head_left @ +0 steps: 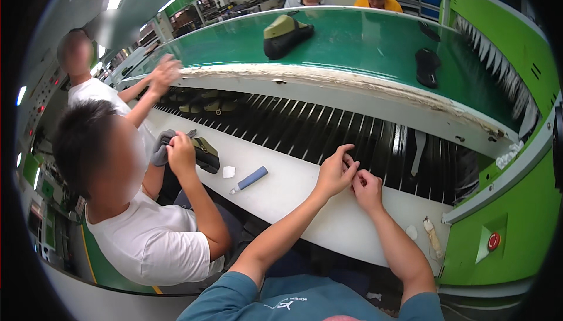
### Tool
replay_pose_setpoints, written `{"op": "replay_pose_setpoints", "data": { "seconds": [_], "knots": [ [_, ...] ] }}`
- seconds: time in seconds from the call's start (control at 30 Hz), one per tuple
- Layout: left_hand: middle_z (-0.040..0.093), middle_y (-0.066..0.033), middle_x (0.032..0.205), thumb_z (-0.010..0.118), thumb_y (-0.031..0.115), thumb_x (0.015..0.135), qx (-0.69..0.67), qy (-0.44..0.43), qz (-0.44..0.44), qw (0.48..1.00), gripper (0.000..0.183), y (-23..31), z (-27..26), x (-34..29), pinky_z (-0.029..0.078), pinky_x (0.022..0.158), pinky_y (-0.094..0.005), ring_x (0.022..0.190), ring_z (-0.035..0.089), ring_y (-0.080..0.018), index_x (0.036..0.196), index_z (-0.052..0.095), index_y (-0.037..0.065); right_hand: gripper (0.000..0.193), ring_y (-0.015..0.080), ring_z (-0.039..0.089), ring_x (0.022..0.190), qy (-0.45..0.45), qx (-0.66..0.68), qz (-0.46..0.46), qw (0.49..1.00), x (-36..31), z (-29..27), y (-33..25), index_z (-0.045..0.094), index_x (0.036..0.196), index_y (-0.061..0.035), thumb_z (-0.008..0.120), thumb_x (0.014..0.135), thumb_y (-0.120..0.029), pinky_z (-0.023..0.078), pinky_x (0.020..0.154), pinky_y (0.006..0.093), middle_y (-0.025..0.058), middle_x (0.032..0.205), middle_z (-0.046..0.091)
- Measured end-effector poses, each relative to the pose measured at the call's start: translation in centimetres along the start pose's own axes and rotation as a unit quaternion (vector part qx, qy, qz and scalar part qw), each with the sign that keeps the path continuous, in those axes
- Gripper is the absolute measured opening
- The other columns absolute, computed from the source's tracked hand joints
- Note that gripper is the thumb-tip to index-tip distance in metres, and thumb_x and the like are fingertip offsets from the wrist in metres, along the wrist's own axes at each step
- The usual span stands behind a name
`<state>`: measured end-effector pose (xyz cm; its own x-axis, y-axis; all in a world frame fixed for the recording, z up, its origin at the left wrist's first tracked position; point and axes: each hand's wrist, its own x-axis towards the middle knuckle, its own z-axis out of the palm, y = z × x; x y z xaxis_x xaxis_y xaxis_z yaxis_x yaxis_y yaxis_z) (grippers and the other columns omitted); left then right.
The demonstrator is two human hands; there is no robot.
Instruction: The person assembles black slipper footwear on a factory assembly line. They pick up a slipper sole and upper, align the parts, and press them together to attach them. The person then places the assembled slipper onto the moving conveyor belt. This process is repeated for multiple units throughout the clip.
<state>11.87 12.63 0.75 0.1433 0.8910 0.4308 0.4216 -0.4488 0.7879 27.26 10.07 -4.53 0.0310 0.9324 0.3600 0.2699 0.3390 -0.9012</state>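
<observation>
My left hand [335, 171] and my right hand [366, 187] touch at the fingertips, pinched shut over the white desk [293, 189]. If they hold something, it is too small to see. A blue pen [249, 179] lies well to my left. Behind is a green belt [358, 42] carrying a shoe [284, 34].

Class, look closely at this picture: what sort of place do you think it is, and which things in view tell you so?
Most likely a shoe factory assembly line. A shoe and a black sole ride a green conveyor belt, several people sit at a white workbench, and a co-worker beside the wearer handles another shoe.
</observation>
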Motion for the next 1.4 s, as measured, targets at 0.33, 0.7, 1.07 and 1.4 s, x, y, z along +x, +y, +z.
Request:
{"op": "replay_pose_setpoints", "data": {
  "seconds": [0.33, 0.7, 1.07, 1.4],
  "knots": [
    [0.076, -0.0091, 0.097, 0.069, 0.010, 0.107, -0.065, 0.094, -0.015, 0.993, 0.016, -2.2, 4.8, -1.3, 0.051, 0.068, -0.0297, 0.076, 0.065, -0.0121, 0.112, 0.080, 0.000, 0.021, 0.0247, 0.071, 0.060, 0.040, -0.041, -0.010, 0.998, 0.2, -0.2, 0.0, 0.071, 0.087, -0.0001, 0.074, 0.101, -0.015, 0.052, 0.058, 0.0373, 0.0138, 0.068, 0.070],
    [0.077, -0.0074, 0.101, 0.065, 0.015, 0.112, -0.091, 0.071, -0.035, 0.993, 0.022, -2.4, 4.8, -1.4, 0.054, 0.075, -0.0282, 0.085, 0.068, -0.0100, 0.111, 0.079, -0.002, 0.023, 0.0145, 0.062, 0.056, 0.040, -0.003, -0.008, 0.999, 0.1, 0.0, 0.6, 0.070, 0.087, 0.0014, 0.073, 0.104, -0.014, 0.047, 0.055, 0.0331, 0.0097, 0.065, 0.067],
    [0.075, -0.0116, 0.087, 0.062, 0.022, 0.113, -0.119, 0.060, -0.060, 0.989, 0.030, -2.8, 5.3, -1.1, 0.054, 0.070, -0.0318, 0.076, 0.068, -0.0148, 0.106, 0.079, -0.003, 0.024, 0.0097, 0.060, 0.058, 0.040, 0.018, 0.012, 0.999, 0.1, -0.1, 0.3, 0.070, 0.087, 0.0012, 0.071, 0.106, -0.015, 0.046, 0.055, 0.0308, 0.0060, 0.065, 0.067],
    [0.077, -0.0191, 0.086, 0.055, 0.040, 0.117, 0.007, 0.060, -0.057, 0.997, 0.045, -3.5, 5.6, -1.1, 0.057, 0.075, -0.0439, 0.080, 0.075, -0.0367, 0.108, 0.076, 0.002, 0.023, 0.0083, 0.053, 0.067, 0.188, 0.150, -0.292, 0.926, 1.5, -4.4, -11.7, 0.056, 0.100, -0.0082, 0.077, 0.098, -0.001, 0.050, 0.062, 0.0252, 0.0015, 0.082, 0.058]
  ]
}}
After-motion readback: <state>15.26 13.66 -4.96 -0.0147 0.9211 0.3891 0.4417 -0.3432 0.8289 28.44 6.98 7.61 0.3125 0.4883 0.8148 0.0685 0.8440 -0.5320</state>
